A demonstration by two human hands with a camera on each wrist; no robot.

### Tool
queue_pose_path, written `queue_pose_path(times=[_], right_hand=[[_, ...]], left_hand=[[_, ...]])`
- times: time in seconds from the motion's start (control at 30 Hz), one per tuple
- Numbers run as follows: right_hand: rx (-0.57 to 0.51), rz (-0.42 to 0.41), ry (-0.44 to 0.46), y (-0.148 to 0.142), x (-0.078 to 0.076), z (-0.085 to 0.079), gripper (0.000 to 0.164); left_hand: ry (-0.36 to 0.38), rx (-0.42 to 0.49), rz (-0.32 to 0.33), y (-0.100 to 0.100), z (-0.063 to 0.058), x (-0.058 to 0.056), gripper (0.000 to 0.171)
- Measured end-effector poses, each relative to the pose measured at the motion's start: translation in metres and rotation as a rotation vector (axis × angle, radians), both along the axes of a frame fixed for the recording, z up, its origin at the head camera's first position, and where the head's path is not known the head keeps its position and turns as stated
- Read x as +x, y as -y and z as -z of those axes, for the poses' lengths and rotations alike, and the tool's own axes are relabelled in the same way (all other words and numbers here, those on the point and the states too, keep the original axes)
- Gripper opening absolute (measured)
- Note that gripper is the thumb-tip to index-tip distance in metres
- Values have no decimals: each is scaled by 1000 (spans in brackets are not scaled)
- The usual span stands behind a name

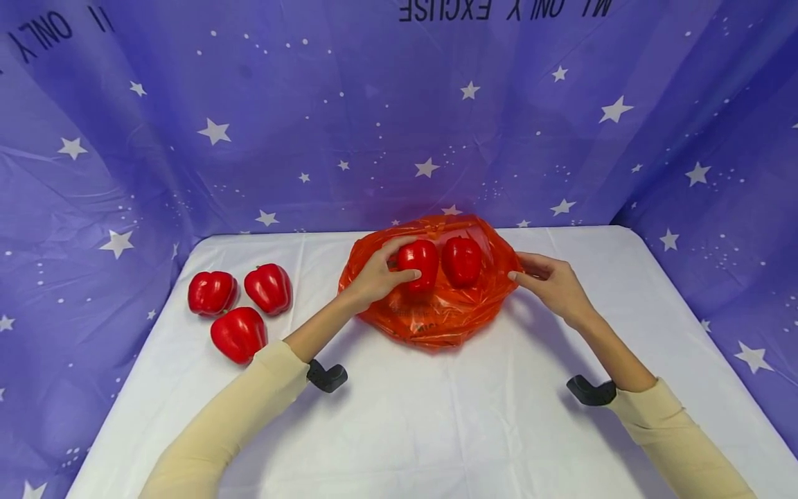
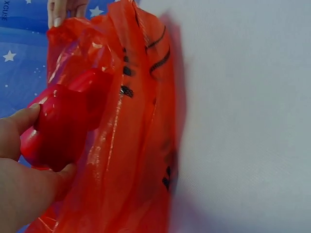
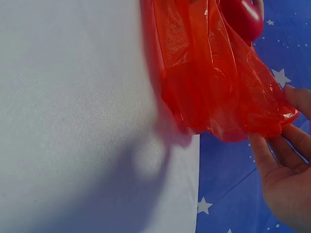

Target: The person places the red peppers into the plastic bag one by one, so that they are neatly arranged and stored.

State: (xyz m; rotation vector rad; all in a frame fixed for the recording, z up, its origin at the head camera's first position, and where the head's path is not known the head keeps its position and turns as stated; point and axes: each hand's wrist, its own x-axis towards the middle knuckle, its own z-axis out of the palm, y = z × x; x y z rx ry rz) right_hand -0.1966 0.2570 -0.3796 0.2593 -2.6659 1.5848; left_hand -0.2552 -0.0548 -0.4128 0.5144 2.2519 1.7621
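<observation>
An orange-red plastic bag (image 1: 430, 322) sits with its mouth spread wide at the back middle of the table. My left hand (image 1: 376, 276) holds a red bell pepper (image 1: 419, 265) over the bag's opening, thumb on the near side and fingers on the far side. In the left wrist view the same pepper (image 2: 54, 128) overlaps a second one behind it. That second bell pepper (image 1: 461, 262) lies inside the bag, right of the held one. At the bag's right rim, my right hand (image 1: 553, 285) pinches the plastic between thumb and fingers; the right wrist view shows this hand (image 3: 286, 165) too.
Three more red bell peppers stand grouped on the left of the table: one at the left (image 1: 212, 292), one behind (image 1: 269, 288), one in front (image 1: 240, 335). A white cloth (image 1: 436, 430) covers the table. Purple star-printed curtains (image 1: 374, 104) rise behind and at both sides.
</observation>
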Motion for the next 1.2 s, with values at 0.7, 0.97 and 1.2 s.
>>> queue_pose_path(times=[0.7,0.97,1.2], right_hand=[[-7,-5,-1,-2,-4,5,43],[-23,-19,1,0,-5,6,43],[-26,-19,0,0,-4,5,43]], left_hand=[[-6,-43,-71,-29,10,-23,61],[-21,-66,-83,-37,18,-33,62],[-9,-102,-91,-35,26,-38,61]])
